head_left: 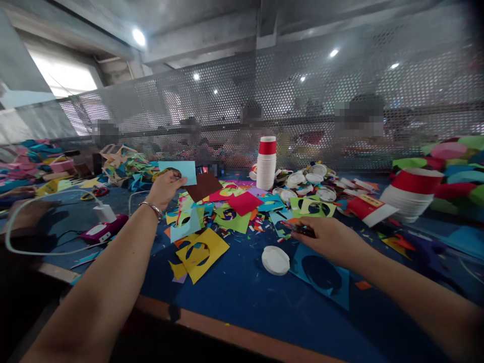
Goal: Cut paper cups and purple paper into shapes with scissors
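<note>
Two hands on my feed, both loaded. Left hand: thumb and fingers pinched on the lower edge of a light blue sheet, held up left of centre beside a brown sheet. Looks like plain craft paper: near weightless, a bit stiff, dry grip, creases if squeezed. I'd pinch flat at an edge, light pressure, keep the face free. Right hand: fingers closed round a dark tool, maybe scissors, can't tell. White lid sits near it.
</note>
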The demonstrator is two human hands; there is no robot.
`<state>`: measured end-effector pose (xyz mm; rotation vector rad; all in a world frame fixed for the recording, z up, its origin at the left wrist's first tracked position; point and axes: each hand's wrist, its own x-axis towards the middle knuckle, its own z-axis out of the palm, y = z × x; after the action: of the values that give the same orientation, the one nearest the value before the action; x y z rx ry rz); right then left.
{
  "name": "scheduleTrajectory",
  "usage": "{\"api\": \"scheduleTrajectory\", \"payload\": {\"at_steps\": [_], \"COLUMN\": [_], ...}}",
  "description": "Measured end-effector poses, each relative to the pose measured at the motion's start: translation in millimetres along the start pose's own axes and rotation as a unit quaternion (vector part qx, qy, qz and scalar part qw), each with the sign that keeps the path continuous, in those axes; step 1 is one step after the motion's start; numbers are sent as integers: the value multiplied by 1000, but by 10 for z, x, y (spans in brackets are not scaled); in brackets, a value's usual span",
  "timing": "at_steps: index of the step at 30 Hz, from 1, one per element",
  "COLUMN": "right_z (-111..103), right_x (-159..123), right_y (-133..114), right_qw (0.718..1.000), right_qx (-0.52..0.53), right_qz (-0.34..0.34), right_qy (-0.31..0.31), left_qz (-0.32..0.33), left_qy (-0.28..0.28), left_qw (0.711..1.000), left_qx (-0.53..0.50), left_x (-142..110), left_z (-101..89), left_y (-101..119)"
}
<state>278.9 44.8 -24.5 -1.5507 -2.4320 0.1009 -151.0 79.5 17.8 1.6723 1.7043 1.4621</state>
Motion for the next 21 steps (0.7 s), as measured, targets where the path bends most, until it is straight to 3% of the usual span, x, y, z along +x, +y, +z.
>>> {"api": "scheduleTrajectory", "payload": {"at_steps": [5,8,12,16,21], "right_z": [2,-29,-92,-95,-34], "right_x": [6,3,-10,-32,-56], "right_y": [-11,-47,-128,-213,-298], "right_qw": [1000,1000,990,957,906], "right_qx": [0,26,140,288,418], "right_qz": [2,9,3,18,60], "right_qy": [-4,14,31,21,-26], "left_qz": [-30,-39,-19,22,29], "left_qy": [-116,-173,-209,-239,-259], "left_qw": [989,977,964,952,952], "left_qx": [-88,-116,-160,-189,-159], "left_x": [-95,-212,-389,-546,-661], "left_z": [75,276,590,795,930], "left_y": [93,206,391,569,669]}}
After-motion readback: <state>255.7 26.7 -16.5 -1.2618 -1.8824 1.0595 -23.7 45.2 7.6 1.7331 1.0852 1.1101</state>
